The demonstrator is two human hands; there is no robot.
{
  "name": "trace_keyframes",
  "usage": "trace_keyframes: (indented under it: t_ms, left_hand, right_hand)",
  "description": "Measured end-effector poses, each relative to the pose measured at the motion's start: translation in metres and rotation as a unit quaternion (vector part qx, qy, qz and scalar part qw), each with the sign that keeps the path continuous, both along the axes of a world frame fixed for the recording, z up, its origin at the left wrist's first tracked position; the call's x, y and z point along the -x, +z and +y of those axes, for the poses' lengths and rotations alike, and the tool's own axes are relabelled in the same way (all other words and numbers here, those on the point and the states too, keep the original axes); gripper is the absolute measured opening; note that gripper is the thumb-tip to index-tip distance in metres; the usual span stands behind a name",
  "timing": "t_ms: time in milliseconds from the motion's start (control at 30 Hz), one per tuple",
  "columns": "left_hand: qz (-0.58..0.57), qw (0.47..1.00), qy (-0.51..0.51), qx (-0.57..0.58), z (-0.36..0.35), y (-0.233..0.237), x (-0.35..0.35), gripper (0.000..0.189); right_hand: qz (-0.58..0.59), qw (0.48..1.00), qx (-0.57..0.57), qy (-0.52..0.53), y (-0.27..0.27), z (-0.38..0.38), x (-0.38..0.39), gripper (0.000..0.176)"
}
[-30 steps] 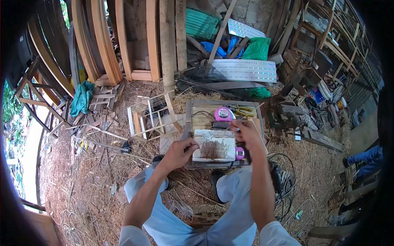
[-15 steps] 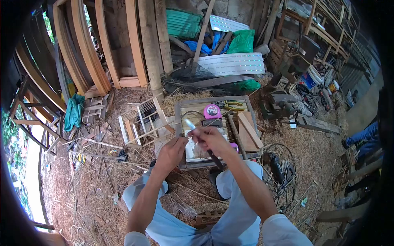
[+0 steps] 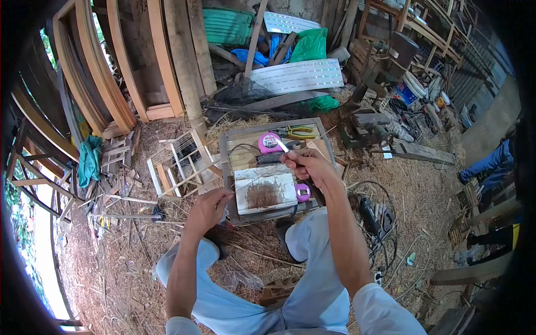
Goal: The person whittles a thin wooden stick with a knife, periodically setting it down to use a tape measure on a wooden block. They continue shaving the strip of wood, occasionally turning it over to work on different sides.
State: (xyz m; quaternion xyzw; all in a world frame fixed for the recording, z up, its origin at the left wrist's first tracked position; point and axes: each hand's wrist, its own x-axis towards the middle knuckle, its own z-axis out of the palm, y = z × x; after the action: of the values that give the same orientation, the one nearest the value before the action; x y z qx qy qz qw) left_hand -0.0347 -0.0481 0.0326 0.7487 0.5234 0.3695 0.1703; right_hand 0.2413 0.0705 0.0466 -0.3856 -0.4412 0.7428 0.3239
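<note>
My right hand grips a knife, its pale blade pointing up and left over the low wooden table. My left hand is pinched closed at the table's left edge; whatever thin thing its fingertips may hold is too small to make out. Between the hands lies a white block with a brown, worn patch on top. A small purple tape measure touches its right side. Farther back are a pink tape measure and yellow-handled pliers.
A small slatted wooden frame stands left of the table. On the right, a black power tool lies among cables. Shavings and sticks cover the ground. Curved timber frames lean at the back left. Another person's blue-clad leg shows at far right.
My hands have moved apart, the left one down and leftward, the right one with the knife to the right and up. The white block is now uncovered. The view has shifted slightly.
</note>
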Motion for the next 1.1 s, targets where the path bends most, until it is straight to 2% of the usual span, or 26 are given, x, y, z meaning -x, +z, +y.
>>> trace_keyframes:
  t_ms: [333, 400, 467, 533, 600, 633, 700, 733, 767, 800, 867, 900, 933, 967, 1033, 1067, 1100]
  left_hand:
    - [0.010, 0.999, 0.019, 0.047, -0.002, 0.014, 0.016, 0.007]
    - [-0.020, 0.995, 0.031, 0.088, -0.005, 0.016, 0.019, 0.007]
    - [-0.011, 0.996, 0.030, 0.080, -0.005, 0.019, 0.022, 0.006]
    - [-0.004, 0.997, 0.030, 0.074, -0.009, 0.014, 0.040, 0.006]
    - [-0.031, 0.990, 0.136, 0.026, -0.012, -0.002, 0.085, 0.006]
    - [-0.027, 0.982, 0.172, 0.073, -0.017, 0.015, 0.088, 0.006]
    - [-0.030, 0.986, 0.162, 0.004, -0.007, -0.003, 0.088, 0.006]
    - [-0.025, 0.980, 0.188, 0.060, -0.001, -0.006, 0.083, 0.008]
    - [-0.061, 0.983, 0.173, 0.015, 0.005, -0.011, 0.071, 0.008]
    - [-0.081, 0.983, 0.163, 0.032, 0.012, -0.018, 0.062, 0.009]
    - [-0.102, 0.982, 0.154, 0.047, 0.023, -0.021, 0.041, 0.009]
    - [-0.142, 0.982, 0.106, 0.066, 0.028, -0.021, 0.027, 0.009]
    - [-0.183, 0.978, 0.056, 0.084, 0.033, -0.020, 0.016, 0.010]
    - [-0.183, 0.978, 0.055, 0.084, 0.036, -0.020, 0.007, 0.010]
    - [-0.178, 0.980, -0.009, 0.091, 0.039, -0.013, -0.005, 0.014]
    - [-0.174, 0.975, 0.002, 0.136, 0.036, -0.007, -0.006, 0.014]
    - [-0.175, 0.975, 0.004, 0.134, 0.038, -0.010, -0.006, 0.014]
  right_hand:
    - [-0.019, 0.999, -0.018, -0.026, 0.009, 0.008, -0.011, 0.017]
    - [-0.021, 0.999, -0.026, -0.034, 0.012, 0.006, -0.006, 0.018]
    - [-0.022, 0.998, -0.039, -0.043, 0.013, 0.010, -0.004, 0.021]
    - [-0.208, 0.948, -0.057, -0.233, 0.008, 0.021, -0.010, 0.023]
    - [-0.037, 0.926, -0.107, -0.360, 0.004, 0.028, -0.060, 0.019]
    - [0.070, 0.943, -0.141, -0.293, -0.012, 0.034, -0.085, 0.022]
    - [0.071, 0.936, -0.103, -0.329, -0.031, 0.030, -0.071, 0.024]
    - [0.040, 0.952, -0.095, -0.289, -0.023, 0.023, -0.054, 0.025]
    - [0.006, 0.964, -0.084, -0.251, -0.009, 0.008, -0.030, 0.026]
    - [0.017, 0.980, -0.113, -0.160, 0.004, -0.003, -0.013, 0.027]
    - [-0.022, 0.991, -0.123, -0.049, -0.002, -0.008, 0.028, 0.020]
    - [-0.076, 0.992, -0.098, -0.024, -0.001, -0.017, 0.052, 0.018]
    - [-0.001, 0.995, -0.083, 0.050, -0.011, -0.019, 0.068, 0.017]
    - [0.044, 0.994, -0.053, 0.085, -0.007, -0.024, 0.082, 0.017]
    - [0.101, 0.989, -0.011, 0.106, -0.011, -0.030, 0.096, 0.024]
    - [0.099, 0.989, -0.013, 0.108, -0.010, -0.029, 0.096, 0.024]
    - [0.078, 0.991, -0.021, 0.105, -0.009, -0.029, 0.095, 0.026]
